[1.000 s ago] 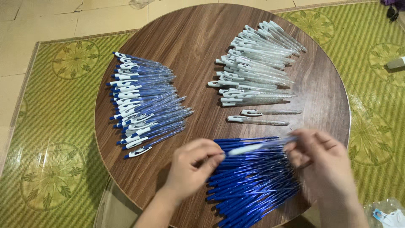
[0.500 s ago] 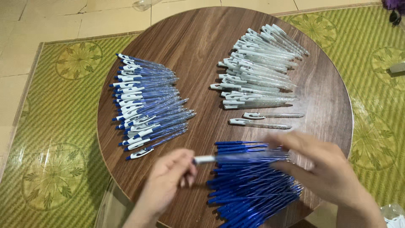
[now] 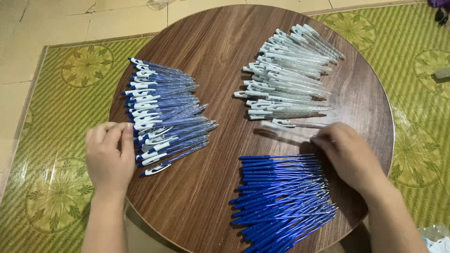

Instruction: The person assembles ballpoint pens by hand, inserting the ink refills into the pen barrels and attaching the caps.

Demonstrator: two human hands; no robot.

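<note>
Under both hands is a round table (image 3: 211, 47) of dark brown wood grain. Around it, beyond the left hand (image 3: 110, 157) and the right hand (image 3: 349, 157), lies a green woven mat (image 3: 70, 93) with yellow flower rounds. Far ahead of the left hand is a pale tiled floor (image 3: 47, 23), and a clear plastic piece (image 3: 159, 3) lies there at the edge. Far ahead and outward of the right hand is a dark object (image 3: 440, 11), and nearer a small whitish object (image 3: 443, 72). Close behind the right wrist lies a crumpled plastic bag (image 3: 436, 236).
</note>
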